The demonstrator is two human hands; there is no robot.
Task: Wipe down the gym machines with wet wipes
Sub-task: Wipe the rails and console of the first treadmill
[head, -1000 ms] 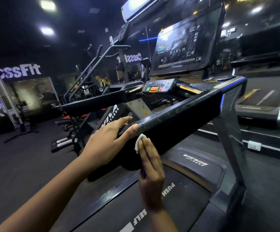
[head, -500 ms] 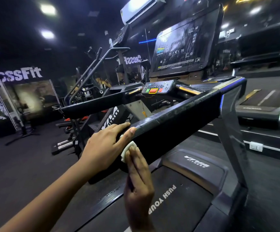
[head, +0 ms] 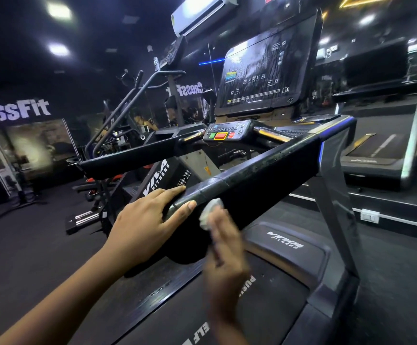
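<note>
We see a black treadmill [head: 336,195] in a dark gym. The left hand [head: 142,227] rests on the near end of its right rail [head: 264,170] and hides the tip. Its fingers are straight and lie flat on top, and the thumb lies along the side. The right hand [head: 227,260] is blurry. Its fingers look straight and push a white wipe [head: 211,211] against the side of the rail, just beside the left thumb. The wipe is bunched up at the fingertips.

Below the hands is the belt [head: 264,307], with a grey cover [head: 287,242] at its far end. The left rail [head: 132,158] runs off to the left. Far between the rails sit the buttons [head: 223,134], and a big screen [head: 264,73] stands above them. Another treadmill [head: 386,150] stands to the right. A white sign [head: 20,110] glows far left, and a cooler [head: 202,11] hangs up high.
</note>
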